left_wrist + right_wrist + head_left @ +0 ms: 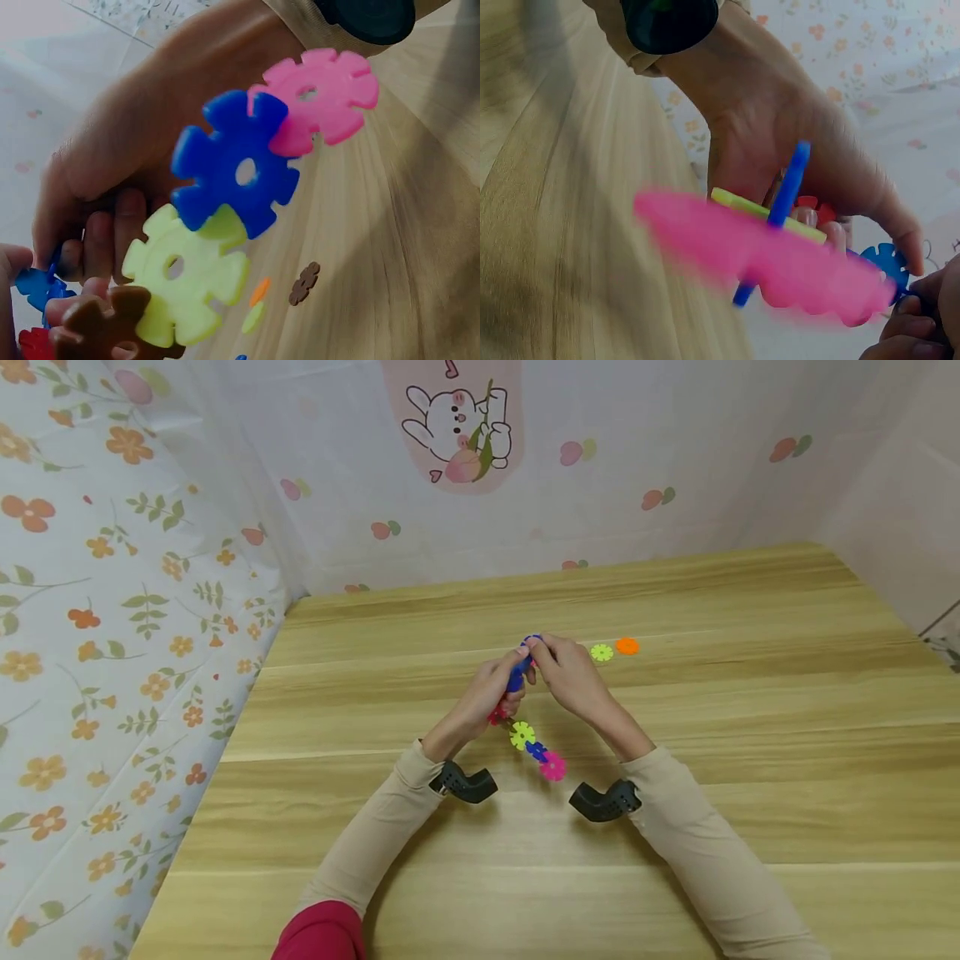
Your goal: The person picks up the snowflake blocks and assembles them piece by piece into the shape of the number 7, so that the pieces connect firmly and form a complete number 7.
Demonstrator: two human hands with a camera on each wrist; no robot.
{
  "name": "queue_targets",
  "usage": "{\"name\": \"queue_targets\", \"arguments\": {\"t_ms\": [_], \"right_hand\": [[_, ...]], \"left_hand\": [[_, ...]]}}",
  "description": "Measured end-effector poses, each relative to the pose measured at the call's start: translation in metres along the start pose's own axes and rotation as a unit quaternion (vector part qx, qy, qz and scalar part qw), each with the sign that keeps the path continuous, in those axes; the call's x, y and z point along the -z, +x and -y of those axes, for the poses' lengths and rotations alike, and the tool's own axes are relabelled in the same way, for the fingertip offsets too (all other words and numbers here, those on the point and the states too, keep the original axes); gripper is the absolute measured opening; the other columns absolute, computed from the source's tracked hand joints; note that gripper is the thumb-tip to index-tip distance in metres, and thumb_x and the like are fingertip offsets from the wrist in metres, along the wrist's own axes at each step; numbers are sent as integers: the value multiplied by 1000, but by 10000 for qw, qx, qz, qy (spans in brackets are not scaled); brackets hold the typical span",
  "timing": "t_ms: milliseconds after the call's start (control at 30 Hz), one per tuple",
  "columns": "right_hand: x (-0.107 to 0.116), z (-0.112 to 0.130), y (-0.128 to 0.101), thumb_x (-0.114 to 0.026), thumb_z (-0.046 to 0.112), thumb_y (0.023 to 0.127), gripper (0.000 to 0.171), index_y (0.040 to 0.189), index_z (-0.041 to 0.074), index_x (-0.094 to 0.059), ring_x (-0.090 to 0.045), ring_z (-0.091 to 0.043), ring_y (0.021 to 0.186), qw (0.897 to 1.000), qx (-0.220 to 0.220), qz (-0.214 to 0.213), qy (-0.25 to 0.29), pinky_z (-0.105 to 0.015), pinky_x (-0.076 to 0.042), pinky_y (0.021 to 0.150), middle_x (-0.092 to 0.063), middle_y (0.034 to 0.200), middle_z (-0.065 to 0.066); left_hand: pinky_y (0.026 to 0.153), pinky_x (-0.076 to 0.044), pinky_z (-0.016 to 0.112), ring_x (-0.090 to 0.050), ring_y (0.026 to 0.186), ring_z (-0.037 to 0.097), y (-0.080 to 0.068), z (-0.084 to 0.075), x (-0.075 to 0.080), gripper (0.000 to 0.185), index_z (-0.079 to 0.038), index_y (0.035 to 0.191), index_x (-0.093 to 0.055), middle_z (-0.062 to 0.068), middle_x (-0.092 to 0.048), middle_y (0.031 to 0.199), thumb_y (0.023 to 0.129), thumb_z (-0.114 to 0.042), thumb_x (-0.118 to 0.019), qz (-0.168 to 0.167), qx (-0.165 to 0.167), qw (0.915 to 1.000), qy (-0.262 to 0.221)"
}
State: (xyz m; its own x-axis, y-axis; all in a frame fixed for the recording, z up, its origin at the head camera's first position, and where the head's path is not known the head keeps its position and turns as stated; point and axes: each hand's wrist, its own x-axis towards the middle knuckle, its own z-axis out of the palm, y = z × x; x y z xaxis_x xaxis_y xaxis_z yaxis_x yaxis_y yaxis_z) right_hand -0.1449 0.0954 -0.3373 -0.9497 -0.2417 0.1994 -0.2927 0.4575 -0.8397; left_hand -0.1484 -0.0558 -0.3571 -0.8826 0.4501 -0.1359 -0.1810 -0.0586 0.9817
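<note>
A chain of slotted plastic flower discs hangs from my left hand point(487, 689), whose fingers grip its middle. Below that palm dangle a yellow-green disc point(522, 736), a blue disc point(537, 750) and a pink end disc point(552, 767). A brown disc point(90, 326) joins the yellow-green one in the left wrist view, and a red disc point(497, 716) shows by the palm. My right hand point(570, 677) meets the left at the chain's upper end, thumb and fingers pinching a blue disc point(887, 262) there. Fingers partly hide this join.
Beyond my right hand, a loose yellow-green disc point(602, 652) and an orange disc point(627, 647) lie on the wooden table point(750, 693). A loose brown disc point(304, 283) lies near them. Patterned curtains point(322, 468) stand behind and left of the table.
</note>
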Motion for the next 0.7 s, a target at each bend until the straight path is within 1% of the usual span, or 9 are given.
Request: {"name": "queue_targets", "arguments": {"t_ms": [133, 233, 300, 400, 433, 500, 600, 667, 700], "right_hand": [[1, 0, -1, -34, 36, 101, 43, 72, 6, -46, -29, -16, 45, 9999, -73, 26, -68, -27, -24, 45, -31, 56, -2], [4, 0, -2, -33, 37, 101, 44, 71, 7, -44, -29, -15, 44, 9998, -52, 153, -123, -27, -24, 45, -31, 56, -2], [5, -1, -3, -32, 36, 102, 44, 74, 6, -48, -28, -16, 45, 9995, -6, 265, -162, -27, -24, 45, -31, 56, -3], [7, -2, -4, -30, 34, 102, 44, 80, 6, -55, -29, -17, 48, 9988, 59, 438, -200, -28, -25, 48, -32, 58, -3], [8, -2, -4, -30, 34, 102, 44, 80, 6, -56, -30, -17, 50, 9986, 70, 488, -197, -29, -26, 49, -33, 60, -3], [11, -3, -3, -29, 35, 102, 47, 77, 6, -54, -30, -17, 51, 9981, 31, 623, 31, -29, -26, 50, -33, 60, -3], [20, -4, 0, -28, 37, 102, 49, 72, 5, -49, -30, -16, 49, 9962, -69, 761, 414, -28, -27, 47, -34, 58, -4], [29, -7, 1, -31, 37, 102, 48, 73, 4, -49, -31, -16, 48, 9956, -140, 804, 457, -29, -28, 46, -35, 57, -5], [35, -9, 1, -33, 36, 102, 45, 75, 4, -50, -31, -17, 48, 9961, -178, 800, 313, -29, -29, 46, -35, 58, -5]], "left_hand": [[42, -26, 24, -32, 45, 10, -2, -2, 3, 49, -6, 85, -50, -2, -36, 57, 93, -54, -43, 44, 73, 9995, 300], [42, -27, 25, -33, 45, 11, -3, -3, 4, 55, -7, 84, -51, -1, -36, 58, 90, -61, -43, 109, 123, 9981, 585], [42, -27, 26, -32, 45, 12, -4, -3, 4, 58, -6, 84, -51, -1, -36, 58, 89, -63, -40, 226, 134, 9968, 750], [42, -28, 27, -31, 44, 12, -5, -2, 4, 64, -1, 86, -49, 0, -35, 55, 90, -64, -36, 504, 178, 9946, 890], [42, -27, 26, -31, 44, 12, -6, -2, 3, 64, -1, 86, -48, 0, -35, 55, 91, -64, -35, 563, 198, 9942, 889], [42, -27, 26, -32, 44, 11, -5, -2, 3, 62, -1, 87, -48, 0, -36, 56, 92, -62, -35, 613, 242, 9944, 821], [41, -27, 25, -34, 44, 11, -4, -4, 2, 56, -4, 88, -49, 0, -37, 58, 93, -58, -37, 526, 259, 9966, 582], [41, -28, 26, -35, 45, 11, -4, -6, 2, 54, -5, 89, -50, 0, -37, 59, 94, -57, -37, 467, 266, 9974, 473], [41, -28, 26, -35, 45, 11, -4, -6, 1, 54, -3, 90, -49, 1, -37, 59, 94, -56, -37, 469, 269, 9976, 425]]}}
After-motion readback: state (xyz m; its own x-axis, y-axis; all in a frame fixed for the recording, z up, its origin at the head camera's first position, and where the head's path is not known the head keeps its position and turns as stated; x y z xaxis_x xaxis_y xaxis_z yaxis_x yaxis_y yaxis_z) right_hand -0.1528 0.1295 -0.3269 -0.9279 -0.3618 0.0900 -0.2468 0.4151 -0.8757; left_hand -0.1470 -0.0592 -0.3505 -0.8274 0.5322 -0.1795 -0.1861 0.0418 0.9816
